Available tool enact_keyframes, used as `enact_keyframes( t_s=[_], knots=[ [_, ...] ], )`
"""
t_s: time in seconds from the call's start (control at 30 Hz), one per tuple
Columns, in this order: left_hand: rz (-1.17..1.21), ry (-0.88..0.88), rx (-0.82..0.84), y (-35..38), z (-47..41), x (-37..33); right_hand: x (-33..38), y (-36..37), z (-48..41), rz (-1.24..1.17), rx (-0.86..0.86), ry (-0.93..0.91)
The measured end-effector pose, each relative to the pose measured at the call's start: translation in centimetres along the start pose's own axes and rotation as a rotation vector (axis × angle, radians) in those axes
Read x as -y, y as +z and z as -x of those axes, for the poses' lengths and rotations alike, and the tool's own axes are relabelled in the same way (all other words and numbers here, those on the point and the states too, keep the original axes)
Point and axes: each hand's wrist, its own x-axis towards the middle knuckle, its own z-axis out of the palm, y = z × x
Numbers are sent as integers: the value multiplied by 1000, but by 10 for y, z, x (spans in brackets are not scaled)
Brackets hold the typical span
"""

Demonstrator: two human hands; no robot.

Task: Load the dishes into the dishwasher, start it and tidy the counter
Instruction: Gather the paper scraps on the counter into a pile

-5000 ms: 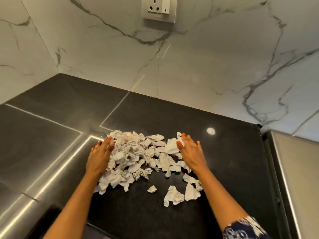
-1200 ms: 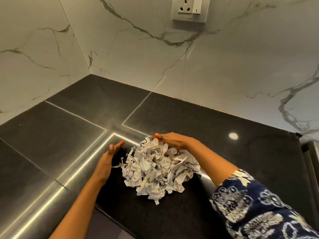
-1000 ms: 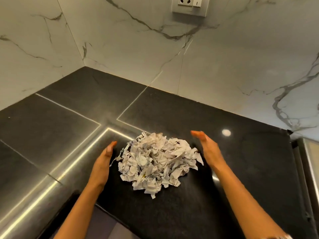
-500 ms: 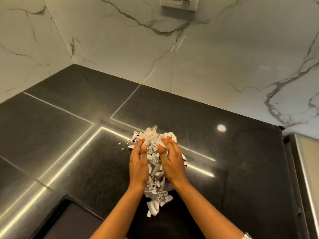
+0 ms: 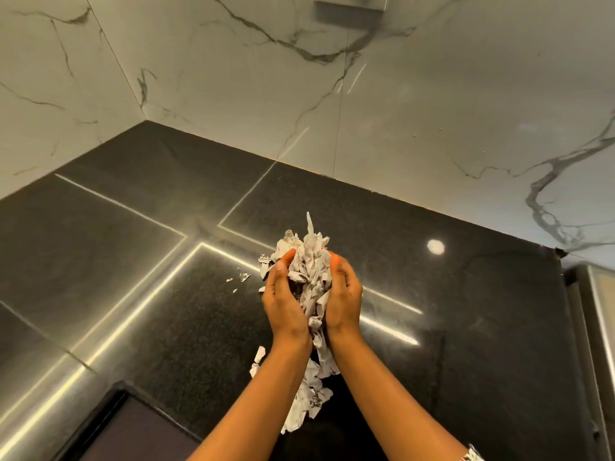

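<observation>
- Two hands, one load: my left hand (image 5: 284, 304) and right hand (image 5: 344, 301) are cupped palm toward palm around a wad of torn paper (image 5: 307, 261). The fingers curl about it and hold it clear above the black stone counter (image 5: 466, 327).
- The wad overflows the grip. A thin spike of paper stands up past the fingertips, and a tail of crumpled pieces (image 5: 309, 397) hangs below the wrists, toward me.
- Left of the grip, a few small flakes (image 5: 244, 277) lie on the stone. Another scrap (image 5: 259, 356) shows just beside the left wrist; I cannot tell whether it is lying there or falling.
- To do this step well, I judge the heels of the hands should press together, since the lower gap is where the tail hangs loose. The load should then travel low and level to wherever the waste goes, with a second pass for the flakes.
- The paper looks thin, pale grey-white and creased, with dark print on some pieces. It is likely light and springy, so it packs under pressure yet sheds bits at the edges.
- The counter is polished, finely speckled and mirror-slick, streaked with bright reflections. Flat flakes on it will probably need sweeping with the edge of a palm rather than pinching.
- Beyond the grip rises a white, grey-veined marble wall (image 5: 432, 111), with a socket plate (image 5: 351, 5) at the top edge.
</observation>
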Motion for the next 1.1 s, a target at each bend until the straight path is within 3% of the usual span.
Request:
enact_keyframes(
  t_s=[0.3, 0.53, 0.8, 1.1],
  knots=[
    [151, -32, -46, 5, 1, -8, 10, 0, 3, -141, -121, 32],
    [306, -124, 88, -4, -4, -3, 16, 5, 12, -235, -85, 96],
    [353, -168, -11, 2, -7, -26, 34, 24, 14, -318, -137, 175],
    [480, -6, 9, -51, 18, -83, 53, 69, 75, -350, 101, 115]
  ],
)
